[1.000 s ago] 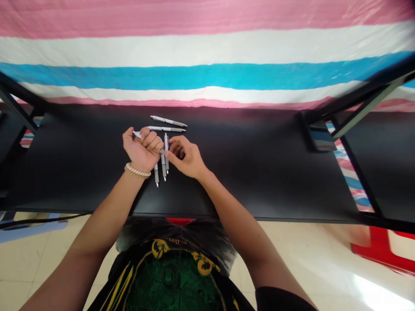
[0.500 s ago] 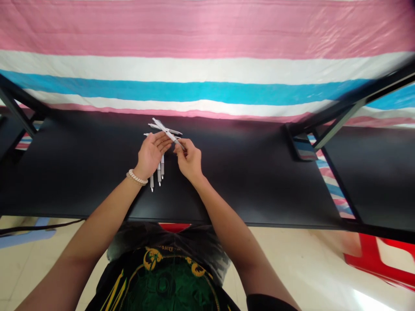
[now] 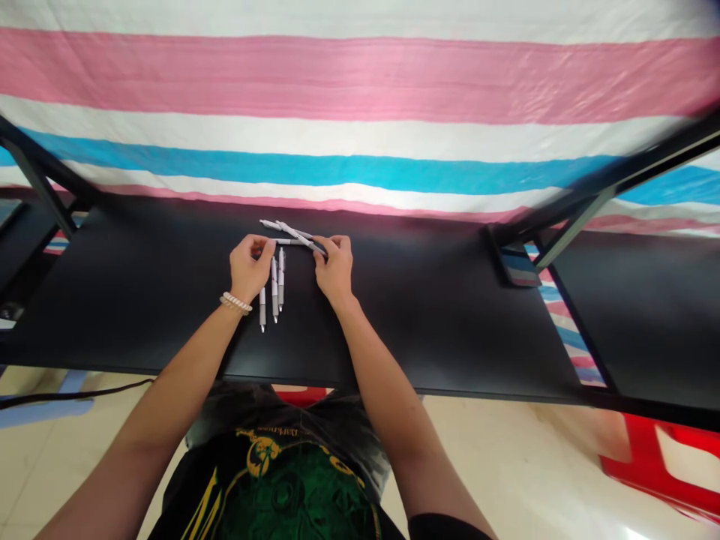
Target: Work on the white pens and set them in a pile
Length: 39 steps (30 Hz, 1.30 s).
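Observation:
White pens with grey grips lie on the black table. My left hand (image 3: 250, 266), with a beaded bracelet at its wrist, pinches the left end of a horizontal white pen (image 3: 289, 242). Closed on the lower end of a slanted white pen (image 3: 298, 233) is my right hand (image 3: 336, 268). Behind it another pen (image 3: 271, 224) lies crosswise. Three pens point toward the front edge, side by side: one (image 3: 262, 309) partly under my left hand, one (image 3: 275, 291) in the middle, and one (image 3: 282, 279) to the right.
The black table (image 3: 427, 315) has metal frame legs at left and right (image 3: 574, 225). A striped pink, white and blue sheet (image 3: 360, 82) hangs behind it. A red stool (image 3: 635, 457) stands on the floor at right.
My left hand has turned from an open palm to a pinch on the horizontal pen. The right hand's slanted pen is lower. The view has tilted slightly up.

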Available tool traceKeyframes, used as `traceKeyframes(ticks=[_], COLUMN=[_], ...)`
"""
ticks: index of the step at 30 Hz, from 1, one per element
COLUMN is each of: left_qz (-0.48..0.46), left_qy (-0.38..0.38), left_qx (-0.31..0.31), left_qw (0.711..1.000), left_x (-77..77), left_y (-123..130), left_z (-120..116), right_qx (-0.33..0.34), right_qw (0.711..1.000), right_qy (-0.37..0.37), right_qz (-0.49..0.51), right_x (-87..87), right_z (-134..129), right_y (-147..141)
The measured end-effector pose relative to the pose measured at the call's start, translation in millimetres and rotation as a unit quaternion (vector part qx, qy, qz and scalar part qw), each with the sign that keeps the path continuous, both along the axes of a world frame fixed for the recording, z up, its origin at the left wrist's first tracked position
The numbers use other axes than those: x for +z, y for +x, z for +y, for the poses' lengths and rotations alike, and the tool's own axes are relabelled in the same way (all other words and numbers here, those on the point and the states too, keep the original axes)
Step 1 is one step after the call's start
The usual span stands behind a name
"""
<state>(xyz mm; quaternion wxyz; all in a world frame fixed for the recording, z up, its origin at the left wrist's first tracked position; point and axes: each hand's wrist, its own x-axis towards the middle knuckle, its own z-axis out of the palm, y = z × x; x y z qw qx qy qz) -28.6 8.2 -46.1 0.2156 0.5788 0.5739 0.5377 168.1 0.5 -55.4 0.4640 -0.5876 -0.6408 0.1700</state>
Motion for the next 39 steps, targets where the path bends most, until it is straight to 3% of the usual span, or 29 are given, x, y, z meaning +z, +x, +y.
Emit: traceKeyframes(ticks=[8,18,25,30,33,36,39], left_qz=[0.039,0.016,-0.022,-0.013,-0.013,-0.01,-0.001], left_qy=[-0.042,-0.046,-0.057,-0.078,-0.077,-0.091,-0.098], left_qx=[-0.033,0.013,0.0,0.004,-0.003,-0.007,-0.017], left_qw=[0.998,0.999,0.998,0.997,0.997,0.996,0.995], left_x=[-7.5,-10.9,-8.6,-9.8,-10.6,-10.7,-11.8], left_y=[3.3,3.8,3.1,1.1,2.0,3.9,5.5], left_z=[0.8,4.1,5.6,7.8,7.1,4.8,3.6], right_qx=[0.008,-0.012,0.008,0.011,-0.005,-0.065,-0.269], right_qw=[0.999,0.998,0.999,1.0,1.0,0.998,0.962], right_qy=[0.008,-0.019,-0.014,-0.011,-0.006,-0.001,-0.009], right_qz=[0.042,0.061,0.034,0.009,0.01,0.02,0.046], right_x=[2.4,-8.2,2.7,7.6,7.6,10.5,18.7], right_z=[0.6,13.3,24.9,13.0,-5.3,-30.3,-58.0], right_y=[1.1,0.8,-2.6,4.5,32.4,104.0,214.1])
